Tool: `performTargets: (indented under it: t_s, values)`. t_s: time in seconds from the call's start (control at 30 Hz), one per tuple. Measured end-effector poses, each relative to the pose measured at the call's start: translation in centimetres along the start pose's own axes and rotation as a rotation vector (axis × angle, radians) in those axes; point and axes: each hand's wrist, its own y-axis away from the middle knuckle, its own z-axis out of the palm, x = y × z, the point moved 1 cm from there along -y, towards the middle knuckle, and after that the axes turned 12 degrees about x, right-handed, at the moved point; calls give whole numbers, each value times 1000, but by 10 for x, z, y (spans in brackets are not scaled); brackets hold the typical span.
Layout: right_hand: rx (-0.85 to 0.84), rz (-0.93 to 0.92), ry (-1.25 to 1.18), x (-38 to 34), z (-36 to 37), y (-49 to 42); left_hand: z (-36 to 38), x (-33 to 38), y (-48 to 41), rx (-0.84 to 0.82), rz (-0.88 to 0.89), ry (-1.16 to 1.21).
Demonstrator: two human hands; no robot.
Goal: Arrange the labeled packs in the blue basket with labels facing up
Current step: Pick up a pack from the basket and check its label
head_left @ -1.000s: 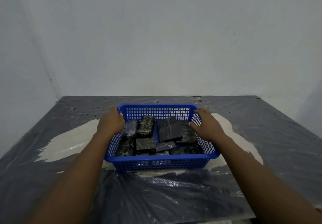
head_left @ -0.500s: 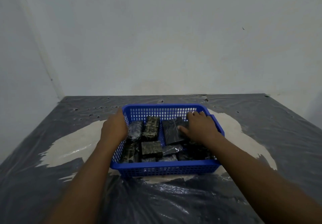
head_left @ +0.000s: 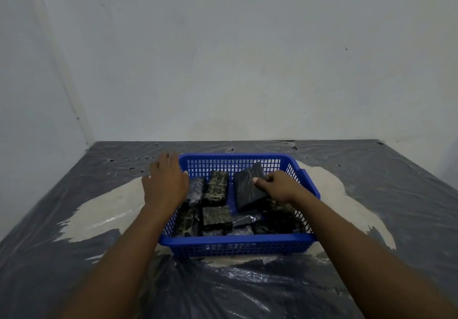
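Note:
A blue mesh basket [head_left: 238, 240] sits on the plastic-covered surface in front of me. Several dark wrapped packs lie inside it, two with patterned labels showing [head_left: 216, 186] [head_left: 216, 217]. My right hand [head_left: 280, 186] is inside the basket, gripping a plain dark pack [head_left: 246, 188] that is tilted up off the others. My left hand [head_left: 164, 182] rests over the basket's left rim with fingers spread, holding nothing. The packs under my right forearm are partly hidden.
Grey plastic sheeting [head_left: 371, 194] covers the surface, with a pale patch [head_left: 104, 209] showing around the basket. White walls meet in a corner at the far left [head_left: 86, 132] and close off the back.
My right hand moved from the basket's right rim into the basket and lifted the plain dark pack at an angle. My left hand's fingers have opened on the left rim.

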Motion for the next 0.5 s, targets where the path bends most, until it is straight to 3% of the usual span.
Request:
performTargets:
  t_s: [0.1, 0.17, 0.27, 0.3, 0.4, 0.5]
  values:
    - [102, -129, -64, 2, -9, 5, -4, 9, -3, 118, 214, -114]
    - [240, -284, -47, -1, -15, 13, -10, 25, -7, 127, 302, 68]
    - [366, -619, 48, -7, -26, 29, -20, 54, -11, -192, 170, 611]
    - [391, -727, 133, -9, -28, 34, -21, 62, -11, -287, 191, 656]
    - [524, -957, 331, -15, -30, 45, -22, 73, -10, -450, 371, 500]
    - [621, -1049, 333, -14, -28, 51, -24, 79, -3, -435, 467, 458]
